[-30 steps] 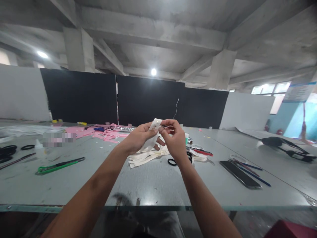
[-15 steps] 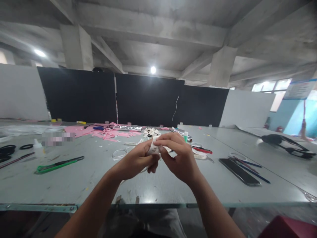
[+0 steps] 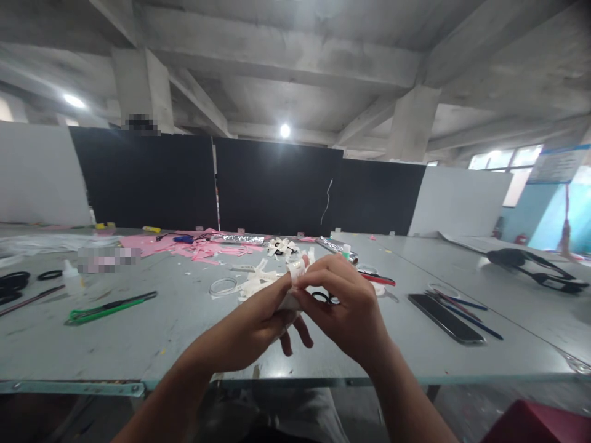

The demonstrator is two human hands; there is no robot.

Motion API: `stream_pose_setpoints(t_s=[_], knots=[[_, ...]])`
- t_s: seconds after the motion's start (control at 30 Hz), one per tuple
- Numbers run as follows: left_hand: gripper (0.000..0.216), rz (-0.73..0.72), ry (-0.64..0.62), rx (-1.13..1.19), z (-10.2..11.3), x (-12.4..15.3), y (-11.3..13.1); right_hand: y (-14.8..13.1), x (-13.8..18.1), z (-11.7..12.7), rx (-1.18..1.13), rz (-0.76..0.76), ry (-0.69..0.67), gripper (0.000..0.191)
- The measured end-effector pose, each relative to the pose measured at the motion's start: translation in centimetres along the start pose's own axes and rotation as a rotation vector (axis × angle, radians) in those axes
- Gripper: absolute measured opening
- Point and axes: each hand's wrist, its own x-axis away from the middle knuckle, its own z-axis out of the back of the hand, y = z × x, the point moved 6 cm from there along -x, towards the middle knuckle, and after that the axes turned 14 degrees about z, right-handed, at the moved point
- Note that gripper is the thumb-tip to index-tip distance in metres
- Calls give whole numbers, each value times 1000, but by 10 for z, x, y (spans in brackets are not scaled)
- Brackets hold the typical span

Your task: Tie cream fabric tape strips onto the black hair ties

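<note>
A white paper strip (image 3: 296, 269) curls around the raised thumb of my left hand (image 3: 249, 329), and its lower part runs down towards the palm. Two or more fingers of that hand hang loose and apart below it. My right hand (image 3: 346, 295) pinches the strip between thumb and forefinger from the right, close against the left thumb. Behind the hands lie loose white strips (image 3: 258, 284) and a pile of white pieces with black rings (image 3: 281, 247). Black scissor-like loops (image 3: 322, 297) show partly beneath my right hand.
Pink paper scraps (image 3: 203, 248) and crumpled foil (image 3: 242, 239) lie at the back. On the left are a green-handled cutter (image 3: 113, 306), a white bottle (image 3: 71, 277) and a coiled clear ring (image 3: 223, 287). A phone (image 3: 446, 320), pens (image 3: 471, 317) and a red cutter (image 3: 378, 279) lie on the right.
The left thumb has straightened upward with the strip around it, and the lower left fingers have spread out. The right hand has shifted slightly right and down, its fingers now pinched together.
</note>
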Motion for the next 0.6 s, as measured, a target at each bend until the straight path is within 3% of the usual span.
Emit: stream_pose_setpoints(t_s=[0.23, 0.43, 0.6], knots=[[14, 18, -69, 89, 6, -1, -2, 7, 4, 3, -128, -110, 3, 10], [33, 58, -84, 159, 4, -1, -8, 9, 8, 0, -235, -140, -44, 10], [57, 84, -108, 273, 4, -2, -9, 3, 7, 5, -189, -33, -30, 8]])
